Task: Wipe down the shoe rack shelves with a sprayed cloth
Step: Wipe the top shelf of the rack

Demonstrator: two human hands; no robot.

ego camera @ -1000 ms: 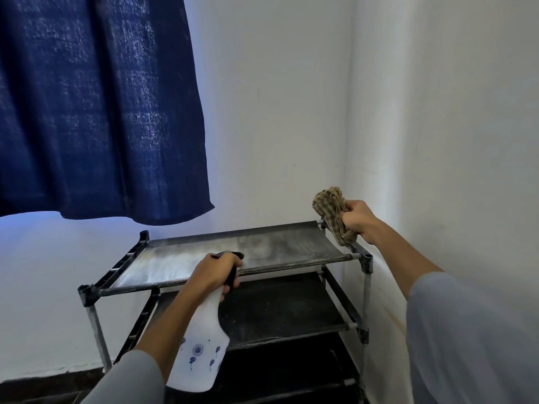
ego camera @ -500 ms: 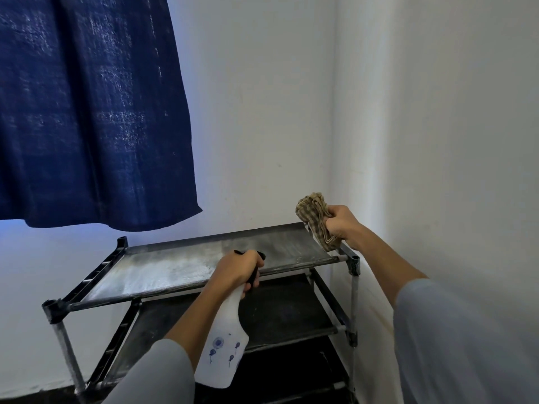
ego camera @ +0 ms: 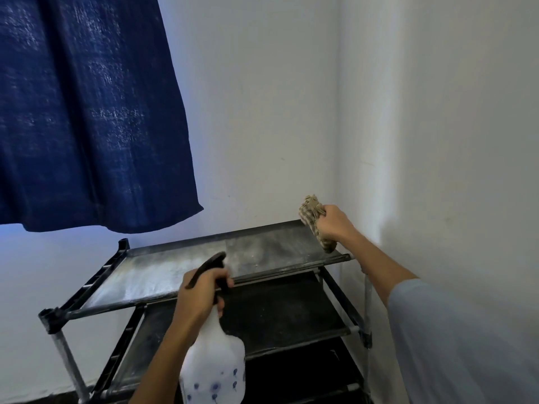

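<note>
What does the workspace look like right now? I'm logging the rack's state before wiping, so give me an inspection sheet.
Surface: top shelf of the shoe rack is dusty, paler on its left half; the lower shelves are dark.
Job's things: spray bottle, white with blue print; checked cloth, bunched.
Clutter: nothing seen.
Grippers: left hand grips the bottle's head; right hand holds the cloth above the shelf's right end.
Cables: nothing seen.
Surroundings: white wall corner; blue curtain hangs upper left.

Shoe rack (ego camera: 163, 272) stands in the corner, curtain (ego camera: 87, 112) above-left.
</note>
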